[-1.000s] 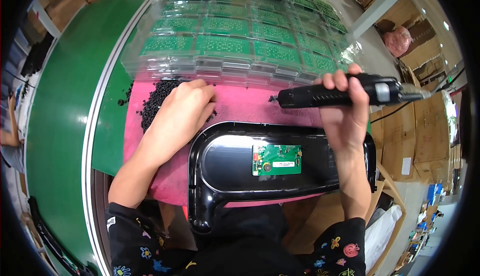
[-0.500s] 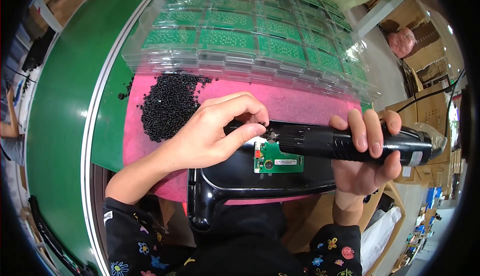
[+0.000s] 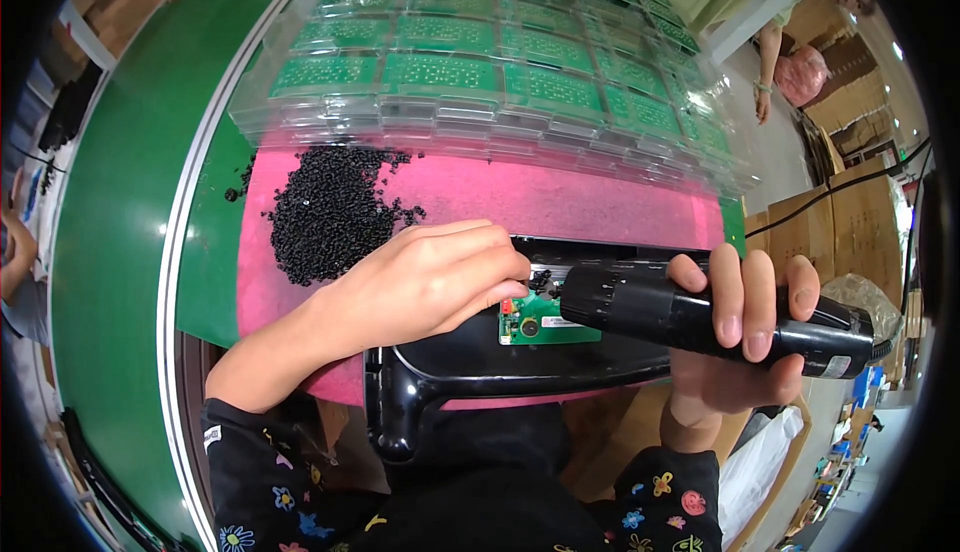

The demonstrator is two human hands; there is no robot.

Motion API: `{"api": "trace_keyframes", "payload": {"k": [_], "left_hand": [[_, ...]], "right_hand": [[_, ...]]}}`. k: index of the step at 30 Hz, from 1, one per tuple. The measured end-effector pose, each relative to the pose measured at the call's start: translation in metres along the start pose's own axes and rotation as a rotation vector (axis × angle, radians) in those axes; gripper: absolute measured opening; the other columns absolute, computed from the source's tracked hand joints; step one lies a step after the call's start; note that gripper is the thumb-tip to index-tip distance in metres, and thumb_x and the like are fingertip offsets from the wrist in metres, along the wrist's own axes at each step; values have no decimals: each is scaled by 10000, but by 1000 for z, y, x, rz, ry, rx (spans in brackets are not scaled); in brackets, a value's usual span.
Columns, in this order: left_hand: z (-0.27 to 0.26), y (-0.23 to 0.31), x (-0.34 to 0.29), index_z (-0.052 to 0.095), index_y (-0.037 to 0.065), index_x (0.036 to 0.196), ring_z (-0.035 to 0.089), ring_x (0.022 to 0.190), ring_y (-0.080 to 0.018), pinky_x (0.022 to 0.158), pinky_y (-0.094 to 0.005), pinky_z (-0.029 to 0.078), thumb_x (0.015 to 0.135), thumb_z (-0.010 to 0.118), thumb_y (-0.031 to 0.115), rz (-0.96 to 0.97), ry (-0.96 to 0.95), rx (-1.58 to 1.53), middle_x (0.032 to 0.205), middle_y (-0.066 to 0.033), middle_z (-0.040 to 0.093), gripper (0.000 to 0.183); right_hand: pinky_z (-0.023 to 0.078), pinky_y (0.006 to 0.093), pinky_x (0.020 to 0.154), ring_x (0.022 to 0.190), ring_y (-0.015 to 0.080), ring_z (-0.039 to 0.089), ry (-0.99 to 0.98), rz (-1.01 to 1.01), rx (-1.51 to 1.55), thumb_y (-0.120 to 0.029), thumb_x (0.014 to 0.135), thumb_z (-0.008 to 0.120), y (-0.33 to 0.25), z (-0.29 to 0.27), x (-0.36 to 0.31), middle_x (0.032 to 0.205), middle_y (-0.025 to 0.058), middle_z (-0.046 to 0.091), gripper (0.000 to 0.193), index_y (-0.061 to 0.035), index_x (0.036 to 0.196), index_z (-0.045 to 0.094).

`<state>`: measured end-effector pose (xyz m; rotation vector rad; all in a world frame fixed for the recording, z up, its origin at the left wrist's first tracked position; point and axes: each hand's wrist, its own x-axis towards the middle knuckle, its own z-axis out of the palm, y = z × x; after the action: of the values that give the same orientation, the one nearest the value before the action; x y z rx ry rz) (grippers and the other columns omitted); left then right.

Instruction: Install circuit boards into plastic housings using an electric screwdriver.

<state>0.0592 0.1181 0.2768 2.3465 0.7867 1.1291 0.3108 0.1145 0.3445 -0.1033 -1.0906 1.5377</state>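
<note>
The right hand grasps a black power driver, nose over the green circuit board within the black housing; whether the left hand pinches anything cannot be told. Apparent step: screw loading; driving next calls for upright alignment.

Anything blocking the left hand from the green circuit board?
Nothing visible: the left hand overlaps the upper left corner of the green circuit board in view. The black tool covers the board's upper right.
</note>
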Motion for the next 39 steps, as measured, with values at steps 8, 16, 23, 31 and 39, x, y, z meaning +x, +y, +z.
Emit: {"api": "trace_keyframes", "payload": {"k": [8,16,23,31,39], "left_hand": [[1,2,0,631,-29,927,641,753,-307,653,-400,542,785,778,40,32,-57,78,832,-124,612,216],[6,6,-1,645,-34,940,648,736,-302,636,-391,537,770,783,29,33,-54,138,814,-128,623,228],[12,7,-1,672,-29,1061,665,768,-311,677,-403,553,791,691,-70,-76,27,-4,837,-134,638,274],[9,10,-4,706,46,1121,650,754,-289,655,-375,548,652,624,-149,-152,-284,76,863,-111,614,514],[5,13,4,718,79,1148,664,810,-255,648,-374,546,788,605,40,-135,-448,222,836,-78,602,380]], "right_hand": [[358,405,959,821,118,524,19,62,-55,-217,840,806,0,3,-4,797,-79,552,364,-236,1019,490],[368,395,928,790,109,521,33,53,-82,-247,827,811,0,3,-6,766,-85,546,387,-226,1021,477],[386,302,751,711,103,491,31,-17,-252,-262,871,723,-24,-9,-4,737,-58,521,315,-143,1009,466],[414,302,635,646,126,470,105,19,-543,-294,863,707,-14,-28,-4,700,-22,491,331,-85,1012,498],[489,339,659,675,167,538,95,47,-467,-101,847,687,-9,-40,-2,752,56,549,284,-33,1044,494]]}}
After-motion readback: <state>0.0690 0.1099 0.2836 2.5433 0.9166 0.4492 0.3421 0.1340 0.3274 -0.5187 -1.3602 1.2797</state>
